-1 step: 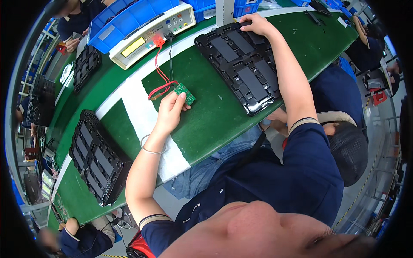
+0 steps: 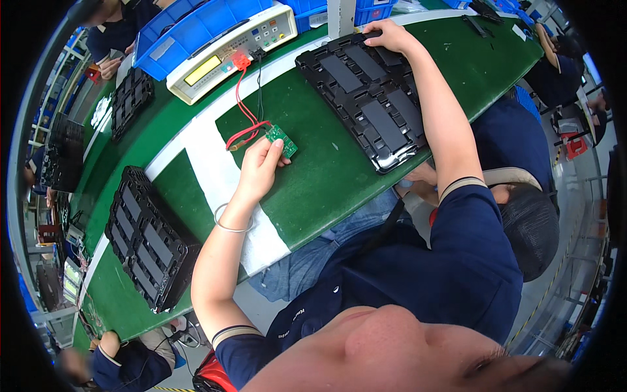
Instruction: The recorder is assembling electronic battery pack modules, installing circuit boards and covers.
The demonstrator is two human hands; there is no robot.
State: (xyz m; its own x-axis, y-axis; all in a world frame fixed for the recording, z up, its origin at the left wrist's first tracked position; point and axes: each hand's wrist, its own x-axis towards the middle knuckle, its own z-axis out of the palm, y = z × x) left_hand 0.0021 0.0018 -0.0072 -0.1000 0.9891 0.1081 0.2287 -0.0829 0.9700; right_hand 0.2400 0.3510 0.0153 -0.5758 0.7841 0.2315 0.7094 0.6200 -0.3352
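Observation:
Between the thumb and fingers of my left hand [image 2: 261, 168] is a small green circuit board [image 2: 283, 141], held just above the bench. Red wires [image 2: 245, 111] and a thin black wire run from the board's far side to a white bench tester [image 2: 232, 55]. My right hand [image 2: 388, 36] reaches to the far edge of a black plastic tray [image 2: 377, 117] with dark rectangular strips set in it. Its fingers are curled over that edge, and the fingertips are partly hidden. The tray lies flat on the bench to the right of the board.
The green-topped bench [image 2: 313, 196] has a white strip [image 2: 215, 163] across it. More black trays stack [image 2: 144, 242] at the left. Blue bins [image 2: 176, 39] stand behind the tester, beside a metal post [image 2: 341, 19]. A person in a dark cap [image 2: 529, 228] sits close on my right.

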